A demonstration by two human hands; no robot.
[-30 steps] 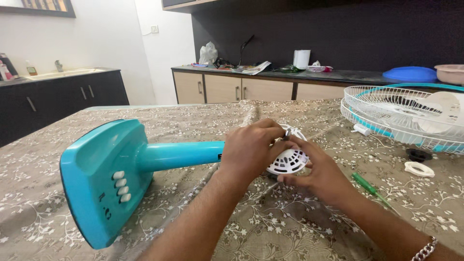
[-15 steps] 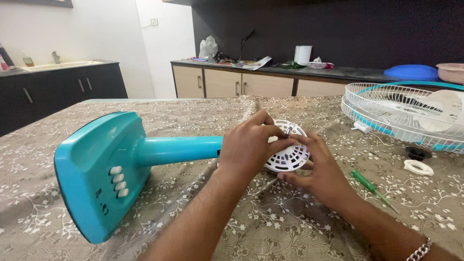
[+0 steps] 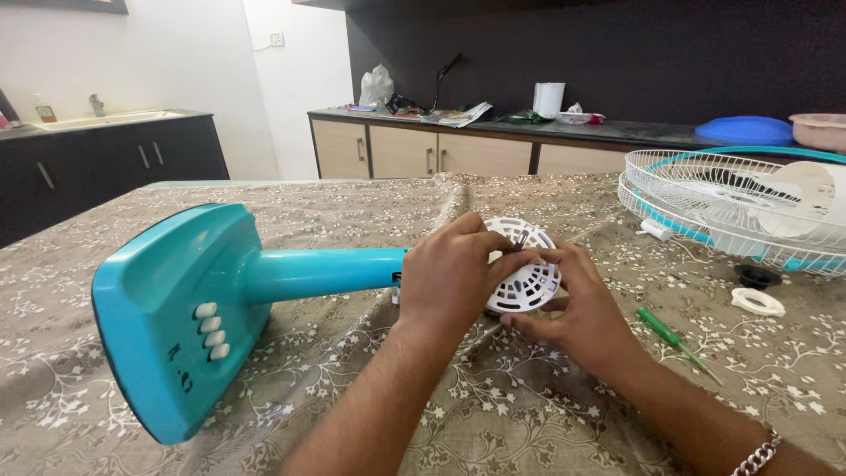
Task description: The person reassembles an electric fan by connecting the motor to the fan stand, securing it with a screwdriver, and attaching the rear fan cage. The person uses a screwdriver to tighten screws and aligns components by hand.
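Observation:
A turquoise fan stand lies on its side on a table, its base with white buttons toward me and its pole pointing right. At the pole's end sits a round white slotted motor cover with a small metal shaft sticking out. My left hand wraps over the cover's left side. My right hand holds its lower right edge, fingers pinched near the shaft.
White fan grilles with a turquoise rim and white blades lie at the right. A green screwdriver, a white ring and a black cap rest on the floral tablecloth. Counters and cabinets stand behind.
Both hands stay on the white cover, with the fingers shifting slightly around it. The view has drifted a little.

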